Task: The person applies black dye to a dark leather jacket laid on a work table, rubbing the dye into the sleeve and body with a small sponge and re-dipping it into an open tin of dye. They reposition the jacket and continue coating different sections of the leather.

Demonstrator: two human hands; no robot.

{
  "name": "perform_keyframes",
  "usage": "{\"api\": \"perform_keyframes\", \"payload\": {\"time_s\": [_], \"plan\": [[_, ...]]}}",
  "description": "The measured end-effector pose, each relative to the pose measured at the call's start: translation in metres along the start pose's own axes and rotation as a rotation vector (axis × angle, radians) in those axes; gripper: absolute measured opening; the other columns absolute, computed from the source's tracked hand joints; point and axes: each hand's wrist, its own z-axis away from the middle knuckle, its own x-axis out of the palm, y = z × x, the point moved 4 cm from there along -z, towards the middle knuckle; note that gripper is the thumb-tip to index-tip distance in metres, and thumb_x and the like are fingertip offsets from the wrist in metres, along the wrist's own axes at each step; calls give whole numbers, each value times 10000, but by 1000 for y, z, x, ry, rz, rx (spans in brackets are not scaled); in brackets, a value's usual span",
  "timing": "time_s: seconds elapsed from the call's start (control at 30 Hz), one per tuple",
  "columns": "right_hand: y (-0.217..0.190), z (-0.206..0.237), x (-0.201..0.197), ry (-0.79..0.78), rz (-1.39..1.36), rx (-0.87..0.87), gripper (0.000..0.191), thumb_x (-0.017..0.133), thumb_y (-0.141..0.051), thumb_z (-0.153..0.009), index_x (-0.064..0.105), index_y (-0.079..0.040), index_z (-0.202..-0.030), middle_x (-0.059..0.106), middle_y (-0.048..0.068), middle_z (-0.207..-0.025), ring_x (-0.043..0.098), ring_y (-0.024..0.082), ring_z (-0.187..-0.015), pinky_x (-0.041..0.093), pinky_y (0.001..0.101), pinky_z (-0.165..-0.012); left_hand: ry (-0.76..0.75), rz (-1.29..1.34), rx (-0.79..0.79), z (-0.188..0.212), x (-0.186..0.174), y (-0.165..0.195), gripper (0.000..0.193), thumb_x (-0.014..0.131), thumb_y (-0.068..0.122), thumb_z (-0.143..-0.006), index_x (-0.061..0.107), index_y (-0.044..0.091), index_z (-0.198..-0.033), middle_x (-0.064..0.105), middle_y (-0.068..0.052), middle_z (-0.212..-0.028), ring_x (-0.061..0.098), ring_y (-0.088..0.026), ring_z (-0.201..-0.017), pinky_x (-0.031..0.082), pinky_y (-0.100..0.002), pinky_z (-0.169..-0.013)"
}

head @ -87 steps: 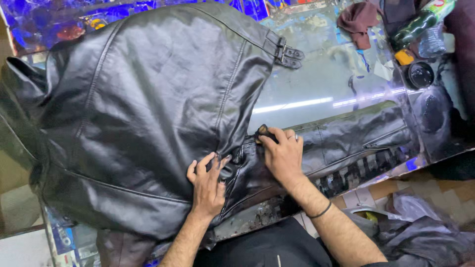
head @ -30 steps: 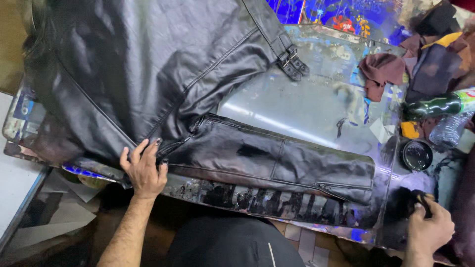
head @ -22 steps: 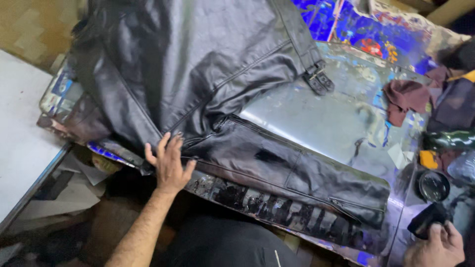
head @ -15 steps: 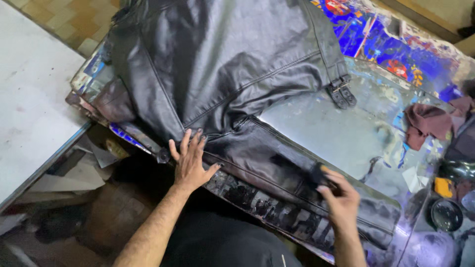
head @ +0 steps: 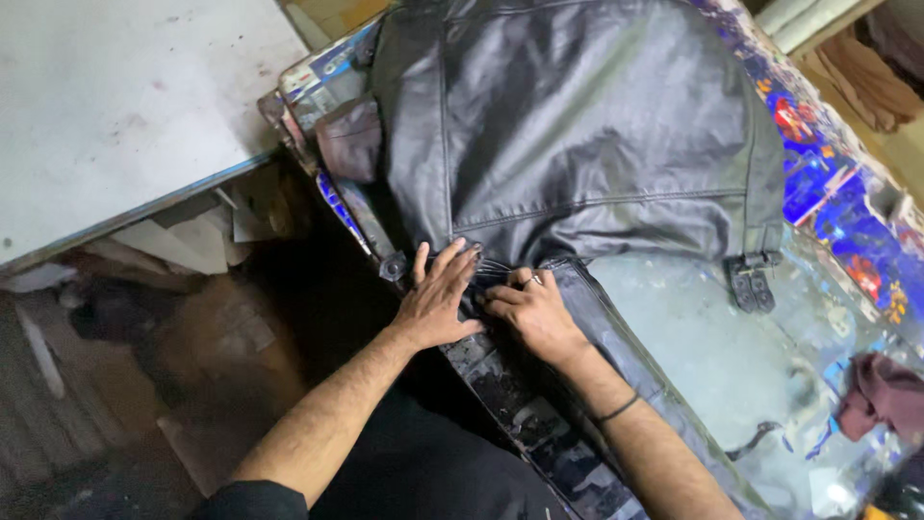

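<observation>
Head view: black leather jacket (head: 577, 144) spread flat on the smeared worktable (head: 712, 327), left hand (head: 438, 303) pressing open-palmed and right hand (head: 529, 313) curled, pinching its near seam, work apparently midway.

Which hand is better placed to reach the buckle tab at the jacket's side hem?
Probably the right hand. It rests on the black leather jacket nearer the buckle tab; the left hand lies flat beyond it, by the table edge.
</observation>
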Motion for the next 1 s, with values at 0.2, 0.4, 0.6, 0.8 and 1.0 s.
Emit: {"api": "perform_keyframes", "payload": {"time_s": [0.2,0.4,0.6,0.8,1.0], "plan": [[12,-2,-9,-194,73,-29,222,657,-206,-778,772,-216,-968,708,-81,-1171,547,211,-1121,382,443,-895,29,22,0,1,-6,-4,1302,934,480,-608,118,178,-1577,235,-190,-1652,191,-359,-1554,17,-671,-1231],[-13,-29,0,112,21,-17,244,654,-158,-797,771,-191,-1008,712,-65,-1172,532,231,-1039,381,405,-834,71,48,16,4,-10,-4,1308,930,504,-624,105,187,-1589,175,-210,-1675,181,-378,-1570,14,-661,-1247],[5,-18,-7,-295,126,-52,178,671,-153,-815,767,-221,-949,715,-114,-1051,561,209,-1027,396,407,-816,35,12,-2,6,-9,-6,1298,925,500,-610,119,172,-1572,164,-209,-1669,173,-373,-1561,5,-639,-1250],[-9,-33,-5,126,73,-37,225,680,-130,-776,760,-199,-974,721,-67,-1193,549,220,-1012,395,414,-828,-29,12,-67,8,-4,-9,1282,921,499,-629,134,155,-1580,156,-186,-1683,142,-339,-1577,-14,-615,-1260],[3,-1,3,-223,90,-85,221,615,-152,-840,750,-180,-1013,701,-71,-1155,544,238,-1084,397,421,-866,-60,-17,-71,8,-1,-8,1296,916,534,-626,121,174,-1584,145,-174,-1685,129,-327,-1577,-22,-610,-1262]]}}
